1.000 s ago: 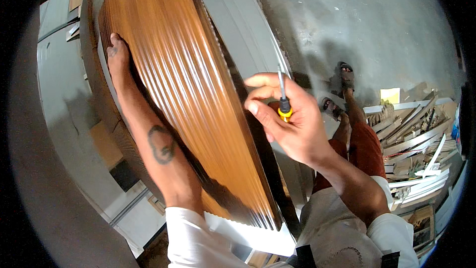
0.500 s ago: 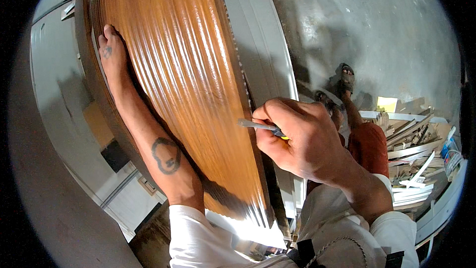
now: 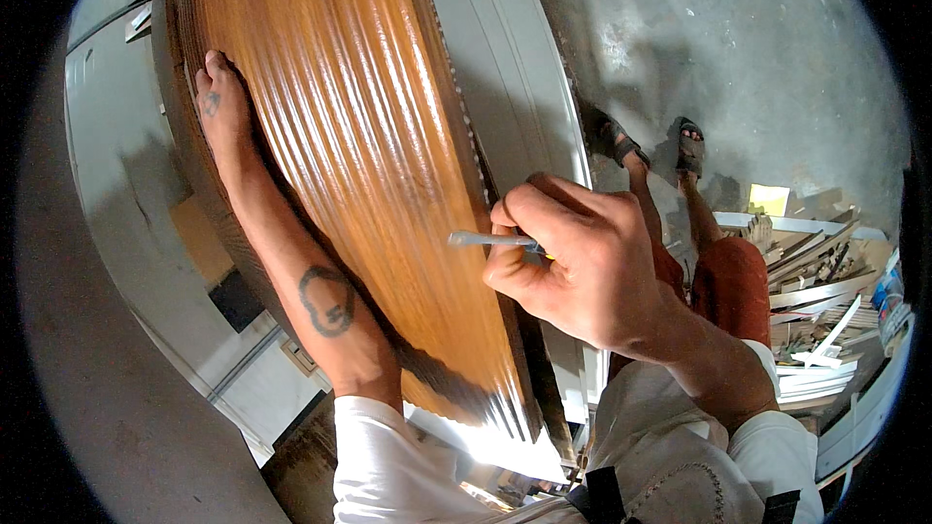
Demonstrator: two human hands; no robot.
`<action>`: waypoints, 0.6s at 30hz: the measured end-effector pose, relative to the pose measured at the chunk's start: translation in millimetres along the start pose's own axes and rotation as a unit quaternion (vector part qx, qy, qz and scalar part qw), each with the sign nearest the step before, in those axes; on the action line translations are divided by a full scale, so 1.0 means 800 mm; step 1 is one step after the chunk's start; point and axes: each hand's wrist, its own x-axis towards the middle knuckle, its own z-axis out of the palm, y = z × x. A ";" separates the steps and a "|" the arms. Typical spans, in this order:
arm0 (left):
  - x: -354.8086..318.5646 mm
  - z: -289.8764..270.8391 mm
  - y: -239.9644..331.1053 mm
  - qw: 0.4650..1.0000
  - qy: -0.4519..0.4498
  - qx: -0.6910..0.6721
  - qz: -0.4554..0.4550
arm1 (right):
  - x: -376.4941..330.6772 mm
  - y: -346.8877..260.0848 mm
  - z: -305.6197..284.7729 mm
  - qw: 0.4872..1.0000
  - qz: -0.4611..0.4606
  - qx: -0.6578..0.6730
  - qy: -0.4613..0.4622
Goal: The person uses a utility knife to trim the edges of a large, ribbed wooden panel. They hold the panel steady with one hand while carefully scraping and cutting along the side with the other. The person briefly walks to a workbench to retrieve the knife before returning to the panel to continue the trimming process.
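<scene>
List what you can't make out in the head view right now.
- Handle of the screwdriver: head view, mostly covered by the right hand.
- Most fingers of the left hand: head view, hidden behind the hand itself.
- Far end of the ribbed brown panel: head view, cut off by the top edge.
- Smaller bits in the scrap pile: head view, too small.
</scene>
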 end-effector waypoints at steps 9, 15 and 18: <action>-0.025 0.014 0.012 0.996 -0.022 -0.070 0.055 | 0.029 0.052 -0.034 0.987 0.127 0.051 0.088; -0.035 -0.014 0.045 0.999 -0.009 -0.040 -0.021 | -0.016 0.014 -0.011 0.941 0.241 0.236 -0.026; -0.050 -0.010 0.068 0.997 0.010 -0.047 -0.057 | -0.039 0.002 0.007 0.963 0.202 0.180 -0.005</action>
